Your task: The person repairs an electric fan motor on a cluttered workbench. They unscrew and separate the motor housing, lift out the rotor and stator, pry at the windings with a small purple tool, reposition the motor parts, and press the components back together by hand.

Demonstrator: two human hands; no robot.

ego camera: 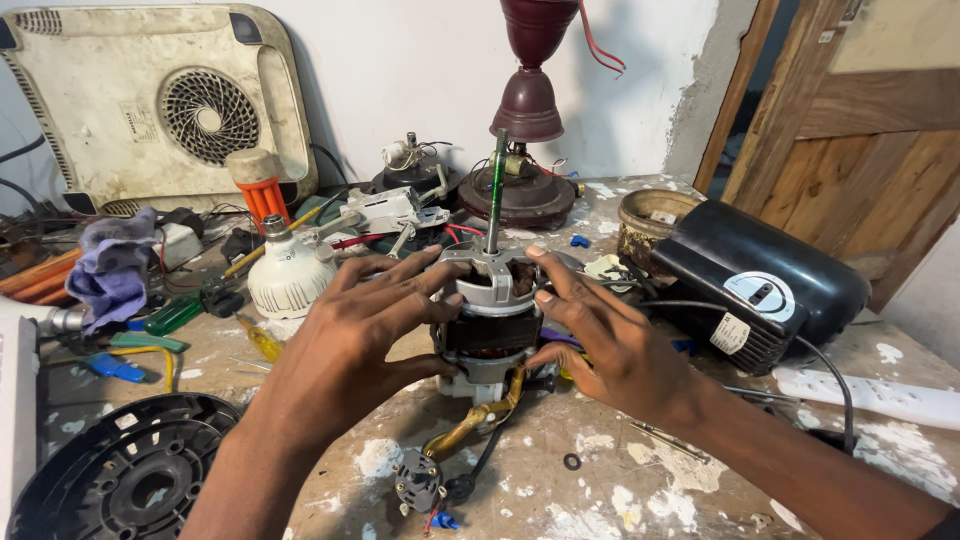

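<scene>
1. Steadying an electric motor (492, 325) upright is the step in hand: it stands on the paint-spattered workbench (600, 480) at the centre of the view, both hands clasped round it.
2. Left hand (350, 345) comes in from 7 o'clock, fingers spread across the grey top bracket, thumb under the dark winding stack.
3. Right hand (600, 345) comes in from 4 o'clock, fingers spread, two fingertips on the bracket rim, thumb low on the body.
4. Next move, as I judge it, calls for an even two-sided grip so the casing lifts or turns without tilting the shaft (495, 195).
5. Motor's look: cast grey end bracket, copper windings showing inside, a long green-marked shaft rising toward 12 o'clock, and yellow-sleeved leads (470, 425) trailing toward 6 o'clock to a small black switch (420, 482).
</scene>
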